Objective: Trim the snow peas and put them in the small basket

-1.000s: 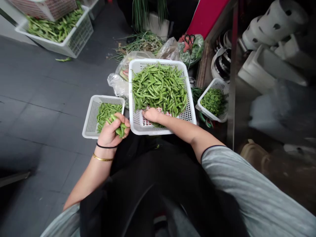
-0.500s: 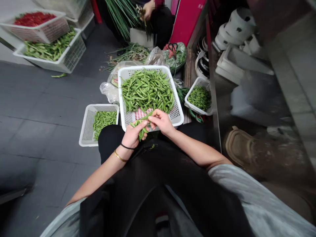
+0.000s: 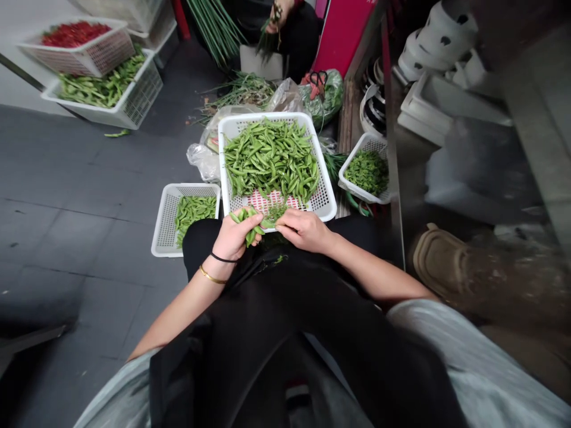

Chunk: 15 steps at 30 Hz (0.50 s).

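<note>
A white perforated basket (image 3: 329, 202) rests in front of my knees with a heap of green pea pods (image 3: 272, 156) in it. My left hand (image 3: 238, 233) is closed around several pea pods (image 3: 247, 221), their tips poking out past the thumb. Another pod (image 3: 269, 224) spans the gap between the left thumb and the right fingertips. My right hand (image 3: 306, 229) is closed in a pinch at that pod's end, over the basket's near rim; what lies inside the fingers is hidden. Small green trimmings (image 3: 275, 211) lie just beyond both hands, at the basket's near side.
A smaller basket of pods (image 3: 167, 238) stands at left, and a basket of leafy greens (image 3: 342, 177) at right. Stacked baskets (image 3: 147, 89) stand far left. Across from me, a person's hand (image 3: 280, 16) holds green stalks. Scissors (image 3: 318, 77) lie on a bag behind.
My right hand has lowered toward the near rim, and its fingers have turned downward. The hands are slightly farther apart. Trimmings show where the right hand was. The view has shifted slightly.
</note>
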### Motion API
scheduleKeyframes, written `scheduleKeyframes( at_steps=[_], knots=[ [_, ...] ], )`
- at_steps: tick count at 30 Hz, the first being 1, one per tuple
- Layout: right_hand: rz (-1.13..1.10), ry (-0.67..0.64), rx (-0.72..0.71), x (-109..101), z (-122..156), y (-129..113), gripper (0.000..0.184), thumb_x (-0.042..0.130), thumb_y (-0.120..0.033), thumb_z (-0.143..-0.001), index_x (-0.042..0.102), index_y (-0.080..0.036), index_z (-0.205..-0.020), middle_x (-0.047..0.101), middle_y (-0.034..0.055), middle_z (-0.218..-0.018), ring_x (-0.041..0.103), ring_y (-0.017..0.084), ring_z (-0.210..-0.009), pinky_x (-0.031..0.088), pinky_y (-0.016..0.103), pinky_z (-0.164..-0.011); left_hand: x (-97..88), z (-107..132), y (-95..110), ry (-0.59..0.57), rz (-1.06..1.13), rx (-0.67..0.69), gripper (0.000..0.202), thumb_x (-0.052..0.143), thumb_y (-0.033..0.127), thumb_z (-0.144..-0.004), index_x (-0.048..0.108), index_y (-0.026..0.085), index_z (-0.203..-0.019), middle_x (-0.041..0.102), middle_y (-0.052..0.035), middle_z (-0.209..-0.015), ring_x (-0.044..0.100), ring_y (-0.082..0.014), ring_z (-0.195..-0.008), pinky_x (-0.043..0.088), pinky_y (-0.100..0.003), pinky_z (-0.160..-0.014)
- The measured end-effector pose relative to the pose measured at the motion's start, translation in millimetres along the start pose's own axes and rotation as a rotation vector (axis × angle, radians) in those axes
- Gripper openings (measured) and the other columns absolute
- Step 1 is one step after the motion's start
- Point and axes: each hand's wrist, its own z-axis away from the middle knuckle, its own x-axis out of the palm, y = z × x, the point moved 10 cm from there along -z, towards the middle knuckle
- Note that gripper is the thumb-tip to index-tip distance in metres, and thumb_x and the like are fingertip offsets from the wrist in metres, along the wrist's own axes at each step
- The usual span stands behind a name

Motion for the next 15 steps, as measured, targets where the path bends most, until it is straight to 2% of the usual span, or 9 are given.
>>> scheduleKeyframes(
  at_steps=[5,9,12,15],
  knots=[
    [0.006,0.006,0.041,1.7,-1.5,2.3,0.020,0.050,-0.032,-0.090,0.059,-0.015,-0.085,0.058,0.0037,-0.075,0.052,0.012,-0.065,0.041,0.023,-0.064,-2.1,-1.3,-2.1,-0.004,-0.001,0.015,0.034,0.081,0.031,-0.061,0.056,0.013,-0.076,0.061,0.0001,-0.052,0.052,-0.0098,-0.035,0.039,-0.017,-0.030],
    [-0.056,0.012,0.033,4.2,-5.4,1.1,0.020,0.048,-0.028,-0.091,0.059,-0.016,-0.078,0.060,0.0047,-0.074,0.054,0.013,-0.069,0.042,0.025,-0.066,-2.1,-1.0,-2.3,0.010,0.004,0.044,0.032,0.080,0.030,-0.062,0.058,0.013,-0.078,0.060,0.0008,-0.052,0.053,-0.0101,-0.035,0.040,-0.018,-0.031],
    [-0.330,-0.023,0.054,9.7,-7.1,-0.9,0.019,0.052,-0.027,-0.089,0.061,-0.016,-0.076,0.061,0.0022,-0.071,0.056,0.011,-0.067,0.045,0.024,-0.065,1.9,0.0,-4.1,-0.015,0.023,0.051,0.031,0.080,0.028,-0.062,0.059,0.013,-0.080,0.059,0.0016,-0.051,0.053,-0.0100,-0.036,0.040,-0.017,-0.031],
    [-0.683,-0.075,0.207,20.1,-5.1,10.2,0.019,0.057,-0.033,-0.086,0.061,-0.016,-0.078,0.062,0.0000,-0.070,0.060,0.010,-0.062,0.048,0.023,-0.061,11.1,1.4,-5.0,-0.126,0.044,0.046,0.029,0.078,0.029,-0.064,0.062,0.013,-0.081,0.059,0.0013,-0.050,0.052,-0.0098,-0.035,0.040,-0.017,-0.031]
  ],
)
